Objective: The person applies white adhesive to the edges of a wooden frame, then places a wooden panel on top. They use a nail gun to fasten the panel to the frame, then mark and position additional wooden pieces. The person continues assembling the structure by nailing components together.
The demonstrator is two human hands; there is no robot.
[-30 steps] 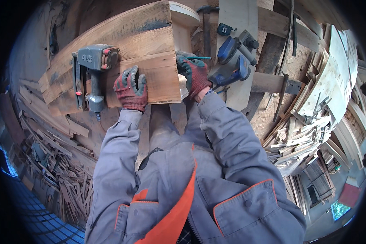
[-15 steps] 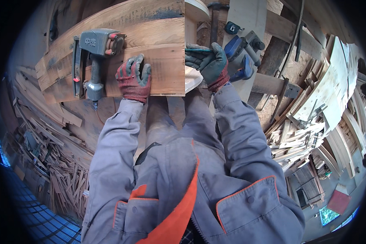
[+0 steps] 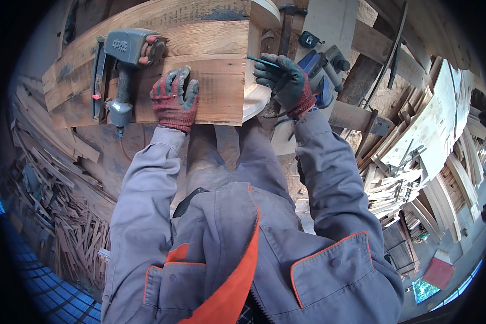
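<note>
My left hand point(image 3: 175, 100), in a red and grey work glove, lies flat with fingers apart near the front edge of a wide wooden board point(image 3: 216, 81). Just left of it a grey air nail gun point(image 3: 125, 51) lies on the same board, its hose running off the near edge. My right hand point(image 3: 290, 83), gloved alike, is closed around a thin teal pencil point(image 3: 262, 61) beside the board's right edge. The pencil points left across that edge. Some of the right fingers are bent under the palm and partly hidden.
Right of my right hand a blue and grey power tool point(image 3: 329, 67) and a dark tape measure point(image 3: 309, 39) rest on a pale plank point(image 3: 329, 19). A hammer point(image 3: 286, 32) lies behind. Scrap wood piles point(image 3: 81, 232) are at left, more offcuts point(image 3: 394, 175) at right.
My right hand has shifted slightly right, and the pencil has gone from level to slanted, its left end higher. My left hand stays on the board. The view has moved a little.
</note>
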